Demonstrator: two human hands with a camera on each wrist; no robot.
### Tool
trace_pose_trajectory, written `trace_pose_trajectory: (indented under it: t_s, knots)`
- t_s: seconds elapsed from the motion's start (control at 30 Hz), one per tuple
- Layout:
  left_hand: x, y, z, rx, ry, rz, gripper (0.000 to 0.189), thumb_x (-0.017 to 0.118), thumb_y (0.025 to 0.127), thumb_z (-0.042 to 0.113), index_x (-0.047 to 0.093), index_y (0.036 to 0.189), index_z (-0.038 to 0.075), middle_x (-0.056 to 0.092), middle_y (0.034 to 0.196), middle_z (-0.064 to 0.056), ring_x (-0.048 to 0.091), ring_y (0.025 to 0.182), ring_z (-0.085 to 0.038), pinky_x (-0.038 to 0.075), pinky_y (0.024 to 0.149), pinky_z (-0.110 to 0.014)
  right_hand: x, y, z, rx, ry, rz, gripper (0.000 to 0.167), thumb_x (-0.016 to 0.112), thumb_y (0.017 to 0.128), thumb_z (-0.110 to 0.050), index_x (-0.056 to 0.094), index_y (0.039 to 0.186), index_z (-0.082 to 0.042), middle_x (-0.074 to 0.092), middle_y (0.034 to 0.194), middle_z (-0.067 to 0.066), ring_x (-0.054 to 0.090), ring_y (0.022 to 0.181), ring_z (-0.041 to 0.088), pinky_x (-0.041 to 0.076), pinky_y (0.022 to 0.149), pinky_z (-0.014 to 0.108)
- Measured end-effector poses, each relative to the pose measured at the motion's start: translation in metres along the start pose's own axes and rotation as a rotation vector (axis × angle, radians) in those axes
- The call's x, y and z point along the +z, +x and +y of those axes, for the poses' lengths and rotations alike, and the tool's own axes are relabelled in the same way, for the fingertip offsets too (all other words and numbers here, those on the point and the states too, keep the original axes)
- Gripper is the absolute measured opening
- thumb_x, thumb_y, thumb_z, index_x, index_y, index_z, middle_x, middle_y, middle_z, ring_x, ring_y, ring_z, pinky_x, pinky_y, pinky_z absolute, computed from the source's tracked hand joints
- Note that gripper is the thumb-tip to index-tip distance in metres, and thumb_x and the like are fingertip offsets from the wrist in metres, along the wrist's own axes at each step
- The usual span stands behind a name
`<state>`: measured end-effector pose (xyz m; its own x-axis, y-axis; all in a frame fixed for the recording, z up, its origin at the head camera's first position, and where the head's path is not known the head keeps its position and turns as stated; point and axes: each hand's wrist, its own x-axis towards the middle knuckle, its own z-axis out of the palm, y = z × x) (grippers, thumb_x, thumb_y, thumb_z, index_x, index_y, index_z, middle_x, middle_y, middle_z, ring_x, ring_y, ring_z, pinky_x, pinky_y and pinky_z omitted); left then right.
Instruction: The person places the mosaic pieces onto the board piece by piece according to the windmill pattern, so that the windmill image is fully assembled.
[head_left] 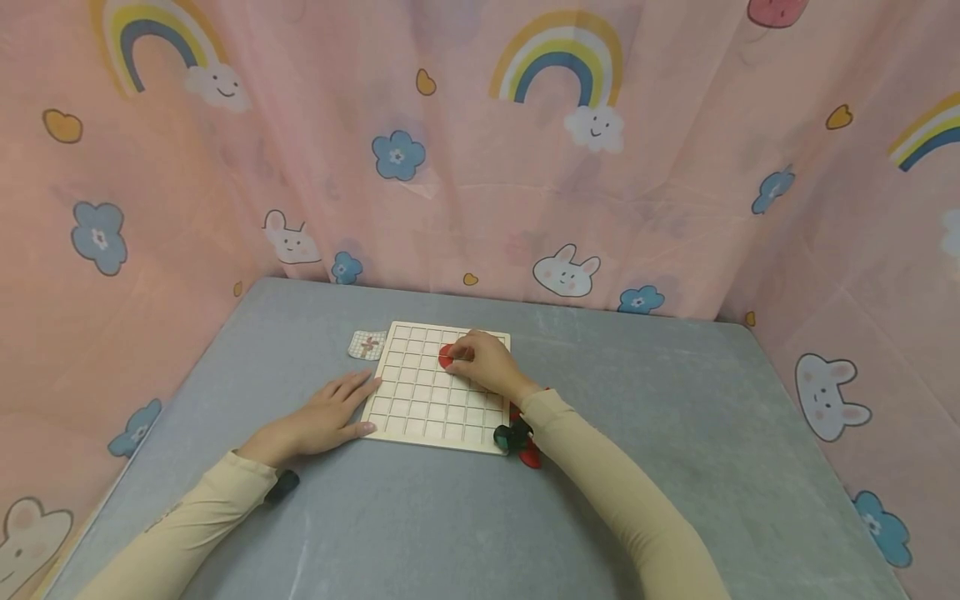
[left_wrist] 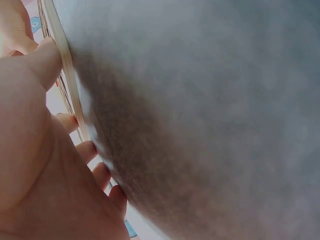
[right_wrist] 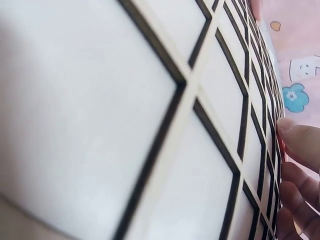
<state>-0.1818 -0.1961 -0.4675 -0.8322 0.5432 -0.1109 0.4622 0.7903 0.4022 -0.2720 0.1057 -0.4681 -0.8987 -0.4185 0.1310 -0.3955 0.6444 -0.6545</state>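
A pale wooden grid board [head_left: 420, 408] lies on the grey table, its square cells set off by grooves. Along its left edge rests my left hand [head_left: 322, 421], fingers spread and touching the edge; the left wrist view shows the thumb and fingertips against the board's side [left_wrist: 73, 85]. My right hand [head_left: 491, 364] is over the board's upper part and pinches a red piece [head_left: 445, 357], whose full shape the fingers hide. Only a sliver of red [right_wrist: 281, 145] shows by the thumb in the right wrist view.
A small card [head_left: 367, 345] with a printed grid and pinwheel pattern lies beside the board's upper left corner. More red pieces [head_left: 530, 457] lie by the lower right corner, partly hidden under my right wrist. A pink patterned curtain [head_left: 465, 217] surrounds the table.
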Motion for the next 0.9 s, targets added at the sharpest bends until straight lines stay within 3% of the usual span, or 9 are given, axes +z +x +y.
trace_pose_trajectory:
  t_s: [0.37, 0.67, 0.9]
  knots:
    - [0.003, 0.000, -0.006, 0.016, 0.008, 0.013, 0.076, 0.050, 0.100, 0.049, 0.020, 0.158, 0.010, 0.017, 0.165, -0.020, 0.016, 0.150, -0.046, 0.019, 0.118, -0.065, -0.009, -0.005, 0.000, -0.013, 0.080, 0.028, 0.018, 0.078, 0.086, -0.018, 0.075, 0.101, -0.009, 0.070, 0.102, 0.007, 0.063, 0.093, 0.020, 0.052, 0.083, 0.032]
    - [0.003, 0.001, -0.006, 0.002, 0.007, 0.003, 0.077, 0.053, 0.100, 0.047, 0.020, 0.159, 0.010, 0.017, 0.165, -0.019, 0.015, 0.151, -0.045, 0.019, 0.119, -0.064, -0.031, -0.019, 0.010, 0.018, 0.119, 0.038, 0.023, 0.074, 0.090, -0.019, 0.073, 0.110, -0.008, 0.069, 0.114, 0.008, 0.059, 0.098, 0.023, 0.050, 0.085, 0.036]
    - [0.006, 0.001, -0.008, 0.023, 0.017, 0.021, 0.078, 0.048, 0.100, 0.053, 0.020, 0.159, 0.011, 0.018, 0.165, -0.019, 0.016, 0.151, -0.045, 0.020, 0.118, -0.064, -0.052, -0.037, 0.023, -0.002, 0.115, 0.072, 0.023, 0.075, 0.089, -0.018, 0.073, 0.109, -0.005, 0.069, 0.108, 0.009, 0.060, 0.094, 0.022, 0.052, 0.084, 0.037]
